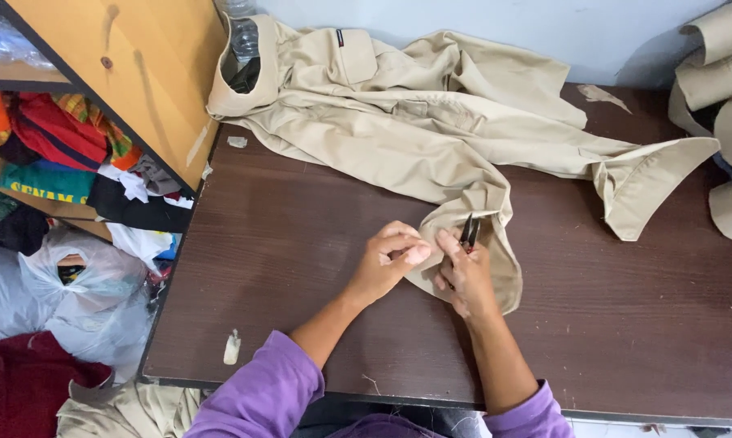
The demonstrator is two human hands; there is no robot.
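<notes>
Down on the dark brown table (301, 268), seen from the head camera, a beige shirt (414, 122) lies spread and rumpled across the far half, its collar end propped against the wooden shelf unit (139, 73) at the table's far left corner. One sleeve cuff (487, 243) trails toward the near middle of the table, and both hands meet on it. The left hand (388, 261) is curled closed, its thumb and fingertips pinching the cuff's edge. The right hand (466, 278) rests on the cuff just beside the left, fingers folded around a small pair of thread snips (469, 232) whose dark blades stick up past the knuckles; whether the blades are parted I cannot tell. Purple sleeves (260, 397) cover both forearms at the table's near edge. A small scrap of pale cloth (232, 347) lies near the table's near left corner, well apart from the hands. Left of the table, folded coloured clothes (57, 138) fill the shelves, and white plastic bags (82, 284) sit on the floor below them. Rolled beige pieces (723, 81) are stacked at the table's far right.
</notes>
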